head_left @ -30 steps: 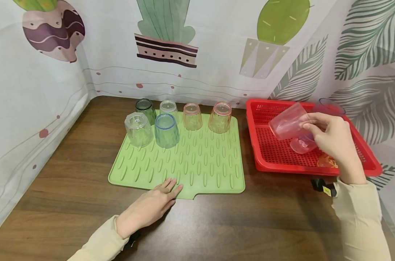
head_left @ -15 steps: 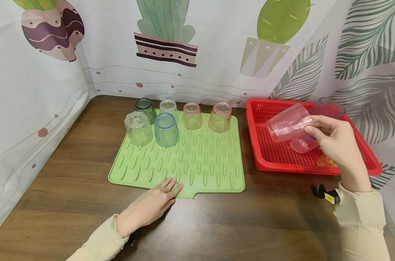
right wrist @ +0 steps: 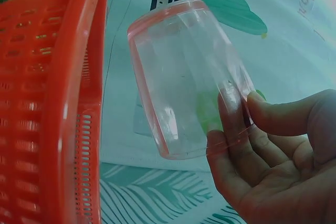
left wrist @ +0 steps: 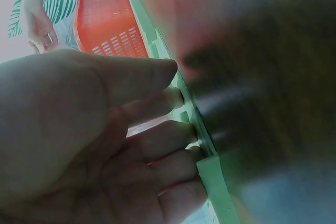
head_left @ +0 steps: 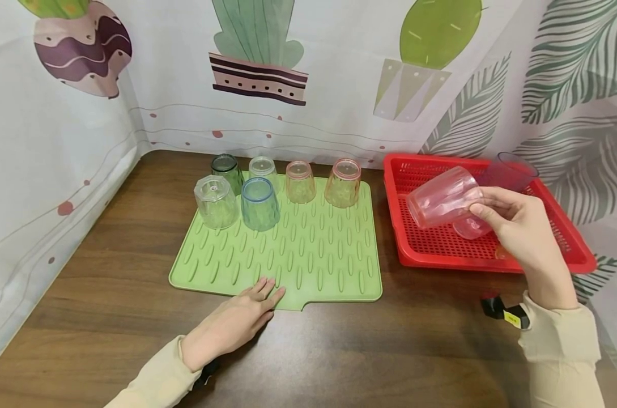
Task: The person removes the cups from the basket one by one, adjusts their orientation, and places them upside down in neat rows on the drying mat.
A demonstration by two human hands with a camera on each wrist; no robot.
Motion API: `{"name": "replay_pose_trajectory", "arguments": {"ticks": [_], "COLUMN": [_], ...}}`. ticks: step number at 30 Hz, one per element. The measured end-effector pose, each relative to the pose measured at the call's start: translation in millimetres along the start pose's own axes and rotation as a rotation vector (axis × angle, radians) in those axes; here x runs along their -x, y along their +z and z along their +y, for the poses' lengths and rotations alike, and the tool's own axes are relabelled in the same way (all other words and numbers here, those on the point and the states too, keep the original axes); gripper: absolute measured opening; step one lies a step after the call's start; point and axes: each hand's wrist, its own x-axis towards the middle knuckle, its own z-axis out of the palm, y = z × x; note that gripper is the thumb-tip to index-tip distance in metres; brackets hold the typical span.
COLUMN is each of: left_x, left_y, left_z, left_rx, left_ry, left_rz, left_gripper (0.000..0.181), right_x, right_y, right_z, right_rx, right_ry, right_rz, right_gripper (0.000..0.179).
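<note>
My right hand [head_left: 523, 235] pinches a clear pink tumbler [head_left: 435, 204] between thumb and fingers, close to one end. The tumbler lies tilted over the red basket [head_left: 407, 252], its thick pink base [right wrist: 165, 17] pointing away from the hand. Fingers outstretched, my left hand [head_left: 232, 323] rests on the front edge of a green drying mat [head_left: 313, 272]. The left wrist view shows those fingertips right at the mat's rim. Under the held tumbler, another pink glass [head_left: 468, 228] lies in the basket, partly hidden, and a purple glass [head_left: 509, 173] leans at its back.
Several glasses stand upside down on the mat's back part: a blue one [head_left: 260, 207], a clear faceted one [head_left: 216, 204], a dark green one [head_left: 228, 170] and pinkish ones [head_left: 344, 184]. An orange piece [head_left: 502, 253] shows beside my right wrist. A printed cloth [head_left: 339, 113] hangs behind the table.
My right hand has shifted slightly left and down with the pink tumbler, whose base now sits nearer the basket's left side. The left hand keeps its place on the mat.
</note>
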Motion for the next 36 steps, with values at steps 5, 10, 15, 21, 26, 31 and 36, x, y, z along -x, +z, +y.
{"name": "replay_pose_trajectory", "arguments": {"ticks": [5, 10, 15, 21, 26, 31, 36], "left_x": [-0.1, 0.3, 0.4, 0.4, 0.9, 0.6, -6.0], "left_y": [0.3, -0.9, -1.3, -0.3, -2.0, -9.9, -23.3], "left_z": [0.0, 0.8, 1.6, 2.7, 2.7, 1.3, 2.0], "left_rx": [0.0, 0.005, 0.001, -0.005, 0.018, 0.081, 0.103], "left_ry": [0.007, 0.005, 0.005, -0.003, -0.016, -0.032, -0.021], "left_rz": [0.003, 0.003, 0.006, -0.009, -0.054, -0.143, -0.204], "left_gripper": [0.045, 0.046, 0.047, 0.048, 0.05, 0.054, 0.053], "right_x": [3.0, 7.1, 9.6, 12.5, 15.6, 18.0, 19.3], "right_y": [1, 2, 6, 10, 12, 17, 24], "right_z": [-1, -4, -3, -4, -4, -2, -2], "right_rx": [-0.028, -0.116, -0.342, -0.449, -0.475, -0.493, -0.537], "right_ry": [0.018, 0.01, -0.018, 0.011, 0.019, 0.019, 0.004], "right_rz": [-0.029, -0.06, -0.105, -0.147, -0.163, -0.192, -0.212], "right_gripper": [0.026, 0.027, 0.026, 0.028, 0.026, 0.024, 0.024]}}
